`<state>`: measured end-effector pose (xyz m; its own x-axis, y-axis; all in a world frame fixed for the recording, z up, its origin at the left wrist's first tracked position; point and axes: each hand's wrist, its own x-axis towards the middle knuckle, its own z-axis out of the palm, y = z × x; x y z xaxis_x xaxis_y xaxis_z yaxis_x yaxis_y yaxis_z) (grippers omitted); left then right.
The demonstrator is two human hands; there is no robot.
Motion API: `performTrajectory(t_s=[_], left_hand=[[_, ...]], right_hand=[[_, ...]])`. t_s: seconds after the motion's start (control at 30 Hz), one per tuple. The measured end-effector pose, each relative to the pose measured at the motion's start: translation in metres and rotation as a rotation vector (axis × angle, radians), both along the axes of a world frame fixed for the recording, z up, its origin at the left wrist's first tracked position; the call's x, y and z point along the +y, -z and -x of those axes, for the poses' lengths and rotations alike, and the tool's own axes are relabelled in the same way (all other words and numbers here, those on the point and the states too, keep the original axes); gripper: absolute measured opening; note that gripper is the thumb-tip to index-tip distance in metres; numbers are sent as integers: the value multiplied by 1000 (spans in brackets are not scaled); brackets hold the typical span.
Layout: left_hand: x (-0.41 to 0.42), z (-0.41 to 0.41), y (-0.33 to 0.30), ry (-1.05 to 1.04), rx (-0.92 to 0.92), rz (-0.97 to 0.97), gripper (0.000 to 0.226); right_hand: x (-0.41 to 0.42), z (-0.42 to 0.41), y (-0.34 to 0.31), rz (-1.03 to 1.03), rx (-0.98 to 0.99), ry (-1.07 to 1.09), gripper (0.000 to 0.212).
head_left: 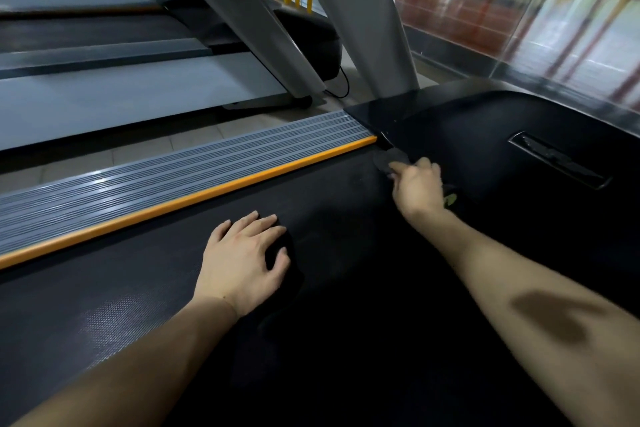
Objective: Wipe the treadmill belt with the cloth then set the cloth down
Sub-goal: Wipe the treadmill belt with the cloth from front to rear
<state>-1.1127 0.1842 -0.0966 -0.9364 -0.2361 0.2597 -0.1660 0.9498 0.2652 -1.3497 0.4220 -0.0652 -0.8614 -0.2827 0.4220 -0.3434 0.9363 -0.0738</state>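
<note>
The black treadmill belt [145, 274] fills the lower part of the view. My right hand [417, 187] grips a dark cloth [389, 159] and holds it against the belt's far end, right where the belt meets the black motor hood [485, 135]. A green and dark patch of cloth shows just right of that hand. My left hand [244, 256] rests flat on the belt nearer to me, fingers spread, over a dark fold that I cannot make out clearly.
A ribbed grey side rail [138, 170] with an orange strip [194, 198] borders the belt on the left. A silver upright [363, 28] rises from the hood. Another treadmill [121, 87] stands to the left, and a glass wall [519, 10] lies beyond.
</note>
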Motion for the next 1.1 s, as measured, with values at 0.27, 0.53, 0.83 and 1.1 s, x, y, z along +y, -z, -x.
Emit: performTrajectory(t_s=[0.27,0.53,0.83,1.1], left_hand=[[0,-2,-2,44,-8,8,52],[0,-1,-1,46,3,-10,53],[0,0,2,27,28,1,54],[-2,1,4,27,22,-1,52]], right_hand=[[-22,-79,9,-50,-46,-498,25],[-12,-44,0,80,15,-41,21],[1,-22,7,-23,26,-225,33],[-17,-84,13,118,-8,-219,25]])
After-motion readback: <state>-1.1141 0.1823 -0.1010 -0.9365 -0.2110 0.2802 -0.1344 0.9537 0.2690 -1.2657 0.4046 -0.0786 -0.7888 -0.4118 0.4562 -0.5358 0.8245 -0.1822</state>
